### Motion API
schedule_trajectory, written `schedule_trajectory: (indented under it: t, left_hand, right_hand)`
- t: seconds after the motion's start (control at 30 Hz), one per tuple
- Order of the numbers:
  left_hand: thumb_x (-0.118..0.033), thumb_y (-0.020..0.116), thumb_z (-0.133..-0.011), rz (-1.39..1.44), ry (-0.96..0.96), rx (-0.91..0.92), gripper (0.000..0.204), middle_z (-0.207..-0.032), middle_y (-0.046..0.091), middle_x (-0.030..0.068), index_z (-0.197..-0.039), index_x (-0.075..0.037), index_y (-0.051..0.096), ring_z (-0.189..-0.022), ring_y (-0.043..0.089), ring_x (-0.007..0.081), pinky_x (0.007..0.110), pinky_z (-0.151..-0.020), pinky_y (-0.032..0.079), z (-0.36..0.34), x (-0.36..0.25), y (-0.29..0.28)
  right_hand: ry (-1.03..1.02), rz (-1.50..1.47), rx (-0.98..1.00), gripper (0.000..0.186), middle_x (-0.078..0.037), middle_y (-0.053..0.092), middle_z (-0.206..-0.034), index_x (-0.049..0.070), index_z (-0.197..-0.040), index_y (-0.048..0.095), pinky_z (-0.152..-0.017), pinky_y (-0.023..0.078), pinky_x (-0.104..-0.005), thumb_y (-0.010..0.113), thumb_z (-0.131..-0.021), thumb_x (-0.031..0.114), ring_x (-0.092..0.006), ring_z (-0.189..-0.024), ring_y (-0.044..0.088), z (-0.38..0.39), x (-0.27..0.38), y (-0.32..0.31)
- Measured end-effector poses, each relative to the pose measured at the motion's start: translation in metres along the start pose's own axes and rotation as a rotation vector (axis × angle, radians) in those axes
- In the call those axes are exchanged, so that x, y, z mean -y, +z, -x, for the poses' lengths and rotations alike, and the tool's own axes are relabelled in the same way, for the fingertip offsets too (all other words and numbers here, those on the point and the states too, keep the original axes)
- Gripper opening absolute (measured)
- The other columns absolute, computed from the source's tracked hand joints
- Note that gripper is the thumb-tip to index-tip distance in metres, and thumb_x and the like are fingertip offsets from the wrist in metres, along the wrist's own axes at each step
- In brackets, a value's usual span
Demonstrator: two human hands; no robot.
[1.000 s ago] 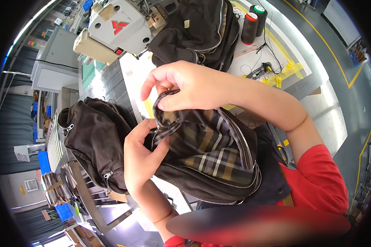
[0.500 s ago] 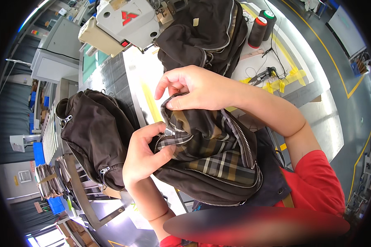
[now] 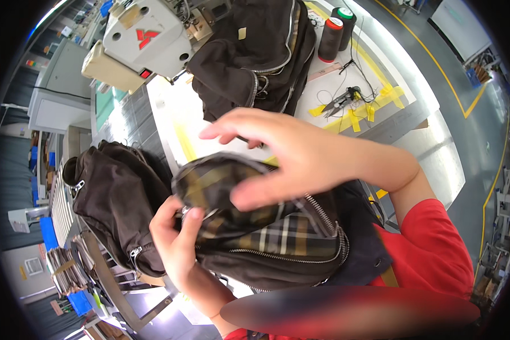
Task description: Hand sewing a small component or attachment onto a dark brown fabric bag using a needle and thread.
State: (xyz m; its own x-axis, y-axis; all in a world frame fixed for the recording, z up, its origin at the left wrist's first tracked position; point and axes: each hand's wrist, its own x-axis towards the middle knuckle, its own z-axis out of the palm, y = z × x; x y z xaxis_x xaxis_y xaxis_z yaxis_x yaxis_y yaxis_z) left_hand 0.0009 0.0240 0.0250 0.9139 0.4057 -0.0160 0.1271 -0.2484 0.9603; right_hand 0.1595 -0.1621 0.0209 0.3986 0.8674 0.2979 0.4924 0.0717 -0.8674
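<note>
Plaid lining [image 3: 277, 235] now bulges from the bag [image 3: 266, 266]: my left hand [image 3: 178, 238] pinches its edge, while my right hand [image 3: 289, 158] has let go, fingers spread above.

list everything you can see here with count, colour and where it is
bag with plaid lining: 1, dark brown, held in front of the person
other bags: 2, dark brown, one at left, one under the sewing machine
sewing machine: 1, off-white, top left on the table
thread cones: 2, dark, top of the table
thread snips: 1, dark, right of the table
table: 1, white with yellow tape
left hand: grips the lining edge
right hand: open, fingers spread above the bag
</note>
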Motion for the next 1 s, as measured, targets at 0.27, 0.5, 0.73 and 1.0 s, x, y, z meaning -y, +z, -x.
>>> schedule_trajectory:
  t: [0.27,0.5,0.73,1.0]
  left_hand:
    - [-0.010,0.054,-0.088,-0.037,0.091,-0.395,0.012,-0.082,0.054,-0.0007,-0.088,0.002,0.054,-0.075,0.046,0.0061,0.018,-0.070,0.039,0.025,0.008,0.021]
    - [-0.028,0.077,-0.064,-0.927,0.140,-0.173,0.039,-0.066,0.054,0.0119,-0.079,-0.001,0.052,-0.058,0.052,0.0271,0.033,-0.056,0.041,0.029,-0.032,0.012]
    - [-0.036,0.081,-0.055,-0.710,0.690,-0.144,0.076,-0.103,0.059,0.0157,-0.117,-0.003,0.053,-0.080,0.062,0.0261,0.032,-0.070,0.049,0.008,-0.064,0.041]
    - [0.002,0.055,-0.065,-0.632,0.234,0.180,0.060,-0.080,0.061,0.0186,-0.124,-0.010,0.048,-0.070,0.060,0.0361,0.040,-0.061,0.047,-0.026,-0.039,0.070]
  right_hand:
    - [0.099,0.198,-0.038,0.073,-0.022,0.041,-0.129,0.000,-0.131,0.034,-0.091,0.040,-0.0384,0.068,-0.075,0.032,-0.0345,-0.114,0.047,0.090,0.001,0.014]
    - [0.312,-0.545,-0.228,0.034,-0.001,0.062,-0.086,-0.001,-0.109,0.057,-0.070,0.043,-0.0224,0.050,-0.092,0.028,-0.0048,-0.077,0.052,0.064,-0.018,-0.013]
    - [0.028,-0.400,0.284,0.028,-0.012,0.062,-0.078,-0.004,-0.091,0.058,-0.065,0.044,-0.0287,0.057,-0.088,0.024,-0.0133,-0.075,0.058,0.022,-0.013,-0.029]
    - [-0.190,0.364,-0.352,0.058,-0.012,0.057,-0.098,0.003,-0.102,0.053,-0.066,0.049,-0.0317,0.081,-0.061,0.034,-0.0260,-0.080,0.059,0.044,0.016,-0.018]
